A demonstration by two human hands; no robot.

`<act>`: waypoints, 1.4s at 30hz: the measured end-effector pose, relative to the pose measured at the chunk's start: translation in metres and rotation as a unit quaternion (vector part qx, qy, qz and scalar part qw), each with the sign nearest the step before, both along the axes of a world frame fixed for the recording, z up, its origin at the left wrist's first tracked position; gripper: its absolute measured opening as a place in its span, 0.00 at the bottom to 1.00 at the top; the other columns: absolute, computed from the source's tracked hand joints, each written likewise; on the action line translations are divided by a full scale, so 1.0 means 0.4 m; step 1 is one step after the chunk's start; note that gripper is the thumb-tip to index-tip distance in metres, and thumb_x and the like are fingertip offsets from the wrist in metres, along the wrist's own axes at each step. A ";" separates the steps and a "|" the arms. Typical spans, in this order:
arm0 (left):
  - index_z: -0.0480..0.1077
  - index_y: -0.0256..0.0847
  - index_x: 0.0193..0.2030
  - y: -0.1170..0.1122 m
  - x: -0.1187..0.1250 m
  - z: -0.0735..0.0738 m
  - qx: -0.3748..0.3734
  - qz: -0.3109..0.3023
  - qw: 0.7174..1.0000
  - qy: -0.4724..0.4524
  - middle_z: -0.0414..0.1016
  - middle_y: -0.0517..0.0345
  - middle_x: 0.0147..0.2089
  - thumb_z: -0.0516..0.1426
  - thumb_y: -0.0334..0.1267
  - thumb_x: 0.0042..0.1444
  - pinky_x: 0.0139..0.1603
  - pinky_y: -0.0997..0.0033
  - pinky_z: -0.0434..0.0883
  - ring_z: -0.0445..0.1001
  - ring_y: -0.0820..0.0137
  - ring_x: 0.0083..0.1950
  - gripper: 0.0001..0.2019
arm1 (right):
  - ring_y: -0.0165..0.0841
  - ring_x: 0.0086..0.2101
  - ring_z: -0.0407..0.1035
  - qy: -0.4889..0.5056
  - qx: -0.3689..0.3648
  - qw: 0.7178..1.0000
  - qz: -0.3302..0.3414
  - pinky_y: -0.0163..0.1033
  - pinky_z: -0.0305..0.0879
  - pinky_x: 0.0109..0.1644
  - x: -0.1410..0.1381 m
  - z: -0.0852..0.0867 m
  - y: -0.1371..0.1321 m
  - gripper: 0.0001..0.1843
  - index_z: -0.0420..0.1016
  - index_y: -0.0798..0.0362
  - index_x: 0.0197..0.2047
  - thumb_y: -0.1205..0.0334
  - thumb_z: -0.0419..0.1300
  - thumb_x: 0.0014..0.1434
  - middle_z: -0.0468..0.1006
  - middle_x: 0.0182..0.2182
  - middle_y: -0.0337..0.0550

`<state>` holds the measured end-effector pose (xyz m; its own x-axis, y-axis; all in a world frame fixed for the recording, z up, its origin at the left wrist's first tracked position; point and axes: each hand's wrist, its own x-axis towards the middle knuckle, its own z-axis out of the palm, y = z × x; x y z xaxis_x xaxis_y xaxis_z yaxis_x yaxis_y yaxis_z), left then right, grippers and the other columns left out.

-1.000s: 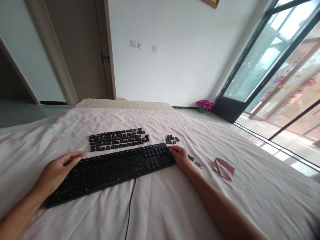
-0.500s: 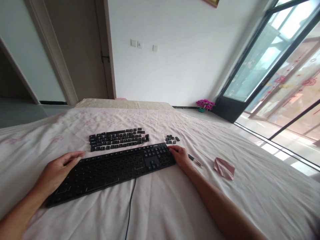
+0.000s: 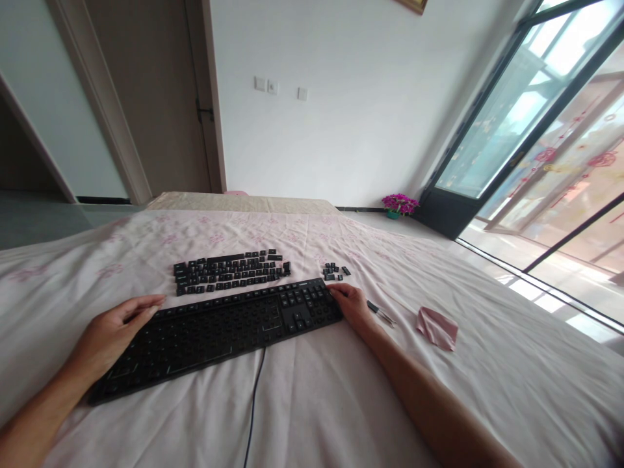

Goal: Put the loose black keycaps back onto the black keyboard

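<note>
A black computer keyboard (image 3: pixel 209 335) lies at a slant on the pale bedsheet, most of its main keys off and its switch bed bare. Keys remain along its far row and at its right end. My left hand (image 3: pixel 114 330) is closed on its left end, thumb and fingers at the far edge. At the right end, my right hand (image 3: pixel 355 304) pinches the side edge near the corner. Beyond the keyboard, loose black keycaps (image 3: pixel 234 273) lie in rows. A smaller group of keycaps (image 3: pixel 332 271) sits just past its right corner.
A keycap puller (image 3: pixel 381 314) with wire prongs lies right of my right hand, and a folded pink cloth (image 3: pixel 437 329) farther right. The keyboard's cable (image 3: pixel 254 406) runs toward me. Past the bed are a potted flower (image 3: pixel 400 205) and a glass door (image 3: pixel 511 117).
</note>
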<state>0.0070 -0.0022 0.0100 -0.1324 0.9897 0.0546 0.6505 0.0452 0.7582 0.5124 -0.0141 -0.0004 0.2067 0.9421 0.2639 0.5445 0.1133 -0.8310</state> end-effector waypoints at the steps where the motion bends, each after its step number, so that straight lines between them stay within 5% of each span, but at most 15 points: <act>1: 0.73 0.46 0.51 -0.001 0.000 0.002 -0.003 0.002 1.000 0.000 0.77 0.57 0.54 0.55 0.55 0.53 0.58 0.67 0.67 0.74 0.61 0.55 0.23 | 0.40 0.40 0.75 -0.001 0.000 1.000 0.001 0.44 0.69 0.48 0.000 0.000 0.000 0.15 0.82 0.49 0.42 0.55 0.58 0.55 0.83 0.37 0.41; 42: 0.73 0.45 0.51 -0.001 -0.004 -0.003 -0.003 0.003 1.000 -0.015 0.77 0.55 0.54 0.55 0.56 0.52 0.61 0.63 0.64 0.73 0.60 0.56 0.25 | 0.41 0.41 0.75 -0.022 0.001 1.000 0.000 0.45 0.69 0.48 0.004 -0.005 0.003 0.15 0.82 0.48 0.42 0.55 0.58 0.55 0.83 0.37 0.41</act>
